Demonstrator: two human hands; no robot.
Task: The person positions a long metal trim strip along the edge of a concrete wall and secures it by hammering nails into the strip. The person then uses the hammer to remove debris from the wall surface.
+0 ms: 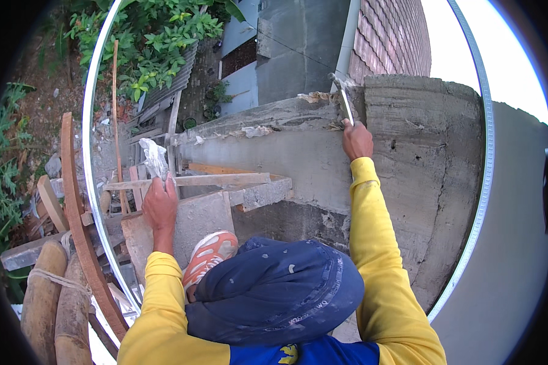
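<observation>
My left hand is closed around a crumpled white plastic bag or sheet, which sticks up above the fingers. Below it is a rough board, beside my shoe. Farther right and forward, my right hand grips a hand tool with a slim pale handle. Its greyish head is at the top edge of the concrete wall, where a low grey ledge meets the taller block. The head is too small to tell its exact kind. Ragged pale scraps cling along the ledge's edge.
Wooden battens cross in front of me. At the left stand a brown timber strip and bamboo poles tied with cord. Beyond the ledge the ground drops to leafy plants. A tiled roof rises at the back.
</observation>
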